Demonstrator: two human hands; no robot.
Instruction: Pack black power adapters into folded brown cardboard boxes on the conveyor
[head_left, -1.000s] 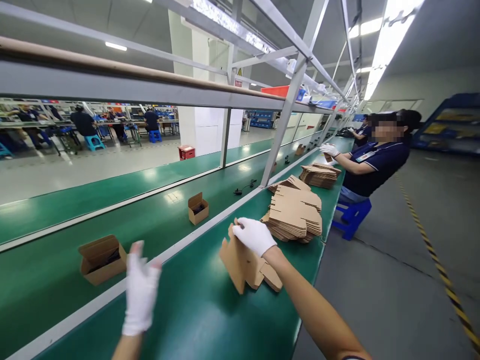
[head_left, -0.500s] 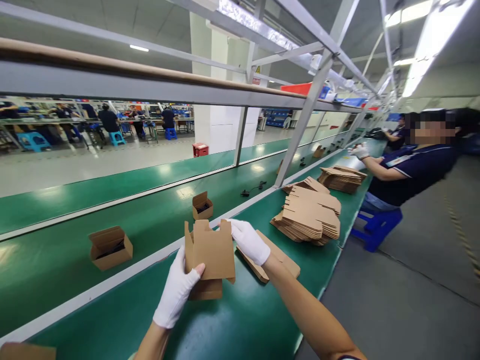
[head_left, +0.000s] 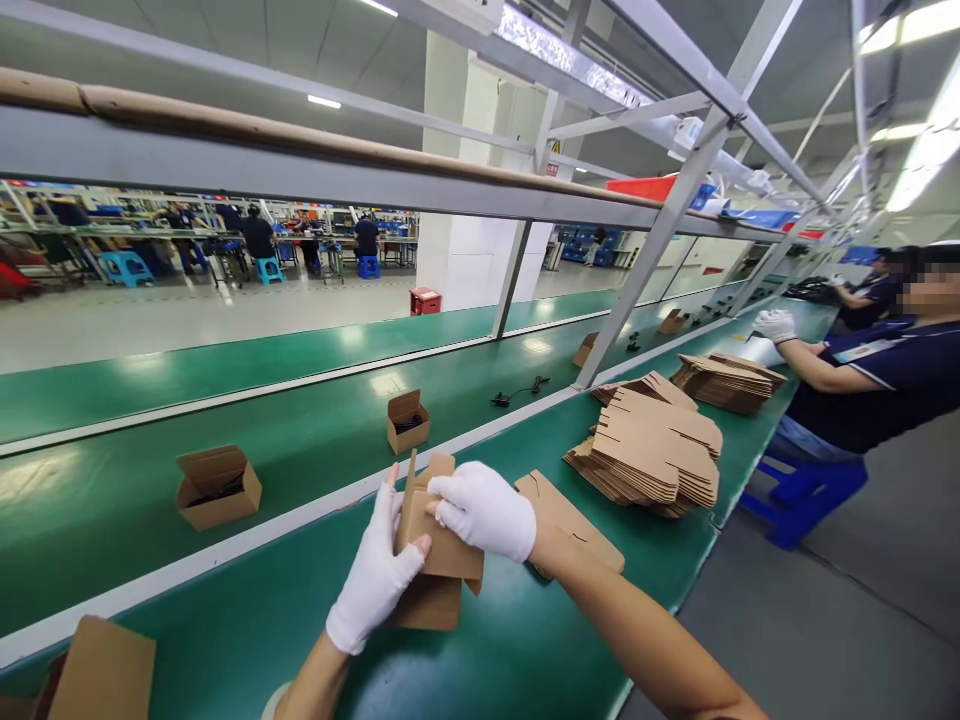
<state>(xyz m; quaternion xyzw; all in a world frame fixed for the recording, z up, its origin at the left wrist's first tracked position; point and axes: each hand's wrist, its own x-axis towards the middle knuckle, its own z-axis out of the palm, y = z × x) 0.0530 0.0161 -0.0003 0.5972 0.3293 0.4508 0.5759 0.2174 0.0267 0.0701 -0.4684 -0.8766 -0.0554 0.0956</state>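
A partly folded brown cardboard box (head_left: 439, 600) is held above the green work surface, between my gloved hands. My left hand (head_left: 375, 575) grips it from the left side, thumb on the front panel and fingers behind the upright side flap. On its upper edge, my right hand (head_left: 480, 510) is closed over a flap, fingertips pressed to the cardboard. The inside of the box is mostly hidden by the right hand. Just right of that hand lies a flat cardboard blank (head_left: 577, 525).
Stacked flat blanks (head_left: 652, 450) lie to the right, with another stack (head_left: 727, 380) beyond. Open boxes holding dark cables (head_left: 217, 490) (head_left: 409, 420) rest on the green belt. A slanted metal post (head_left: 660, 250) rises ahead. A co-worker (head_left: 885, 340) sits at right.
My right hand has moved from the box's upper right corner inward across its top, and the top flap is now bent. The view has swung left.
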